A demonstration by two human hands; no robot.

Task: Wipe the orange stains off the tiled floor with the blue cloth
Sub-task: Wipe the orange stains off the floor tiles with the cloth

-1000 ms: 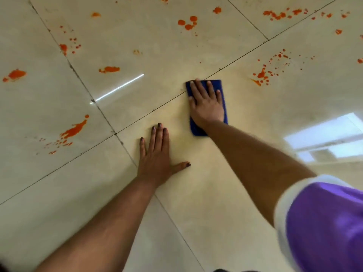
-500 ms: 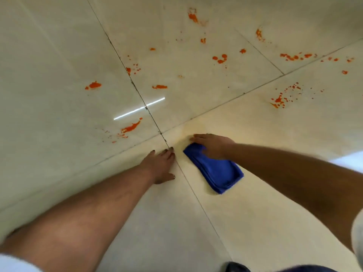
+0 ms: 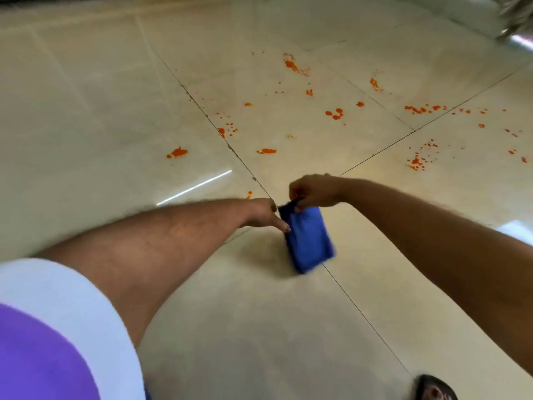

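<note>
The folded blue cloth (image 3: 310, 241) hangs just above the cream tiled floor (image 3: 115, 116), blurred by motion. My right hand (image 3: 313, 192) pinches its top edge between closed fingers. My left hand (image 3: 266, 213) reaches in from the left, fingers stretched out, its fingertips touching the cloth's left edge. Orange stains lie beyond the hands: a blot (image 3: 177, 153) at left, a smear (image 3: 266, 151) in the middle, round drops (image 3: 334, 114) farther back, a spatter (image 3: 419, 157) at right and a streak (image 3: 424, 109) behind it.
Dark grout lines cross near the hands (image 3: 253, 179). A foot (image 3: 434, 389) shows at the bottom right edge. A shiny metal object (image 3: 516, 30) stands at the far top right. A purple sleeve with a white cuff (image 3: 57, 327) fills the lower left.
My right hand went from pressing the cloth flat on the floor to pinching its edge and lifting it. My left hand left the floor and came to the cloth. The view pulled back.
</note>
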